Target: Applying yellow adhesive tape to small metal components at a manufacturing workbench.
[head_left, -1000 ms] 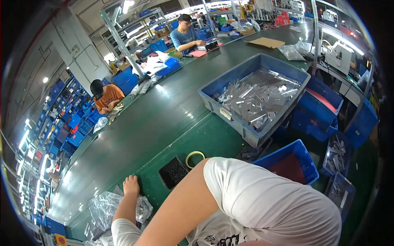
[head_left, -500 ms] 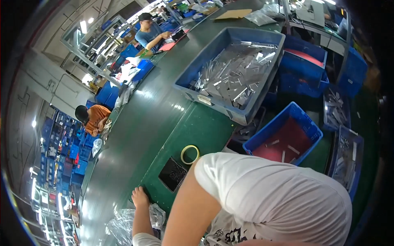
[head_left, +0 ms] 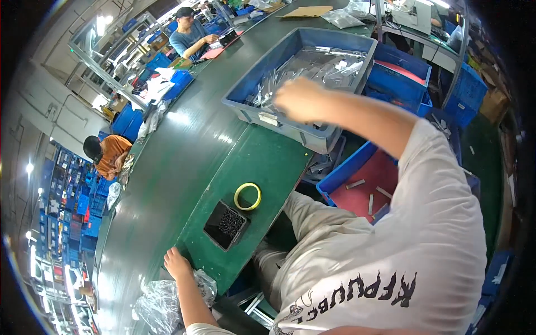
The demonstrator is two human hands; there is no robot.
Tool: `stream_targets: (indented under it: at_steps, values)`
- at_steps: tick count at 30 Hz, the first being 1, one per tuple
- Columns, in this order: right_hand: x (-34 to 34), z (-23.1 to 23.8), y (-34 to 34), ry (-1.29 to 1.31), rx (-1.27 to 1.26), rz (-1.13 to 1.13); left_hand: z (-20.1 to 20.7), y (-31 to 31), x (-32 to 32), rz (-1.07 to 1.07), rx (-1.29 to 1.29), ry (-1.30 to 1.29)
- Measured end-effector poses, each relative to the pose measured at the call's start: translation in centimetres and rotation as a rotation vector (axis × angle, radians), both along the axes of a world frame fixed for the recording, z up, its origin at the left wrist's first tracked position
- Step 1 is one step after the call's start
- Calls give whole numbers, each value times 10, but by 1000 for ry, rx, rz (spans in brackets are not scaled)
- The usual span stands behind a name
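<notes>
My right hand (head_left: 300, 99) is stretched forward over the near rim of a large blue bin (head_left: 279, 116) filled with clear-bagged metal parts (head_left: 312, 70). The hand is blurred and I cannot make out whether it holds anything. My left hand (head_left: 177, 262) rests flat on the near edge of the green table (head_left: 167, 167), holding nothing, right beside a heap of crumpled clear plastic bags (head_left: 162, 296). Between the two hands lie a yellow tape ring (head_left: 247, 196) and a small black tray (head_left: 225, 224) with small dark parts.
A blue bin with a red bottom and a few metal pieces (head_left: 363, 187) sits low at my right, with more blue crates (head_left: 402, 84) behind it. Across the long table sit one person in blue (head_left: 190, 36) and one in orange (head_left: 109, 153).
My right arm has swung out from in front of my body and now reaches to the large blue bin. My left hand has stayed on the table edge.
</notes>
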State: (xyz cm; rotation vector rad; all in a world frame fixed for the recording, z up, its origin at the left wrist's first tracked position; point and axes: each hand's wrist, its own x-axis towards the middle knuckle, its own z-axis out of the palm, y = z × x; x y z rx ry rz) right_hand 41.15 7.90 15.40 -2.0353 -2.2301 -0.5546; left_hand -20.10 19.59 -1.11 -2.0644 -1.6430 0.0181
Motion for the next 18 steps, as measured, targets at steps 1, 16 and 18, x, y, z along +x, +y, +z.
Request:
stream_targets:
  at_steps: [1,16,18]
  values:
    - [34,-11,3,-98,-123,-89,2,-1,0,-9,38,-48]
    - [113,-22,-9,-379,-148,-169,89,-88,89,-411,271,-545]
    - [117,-2,-16,-392,-27,-181,97,-112,109,-511,266,-641]
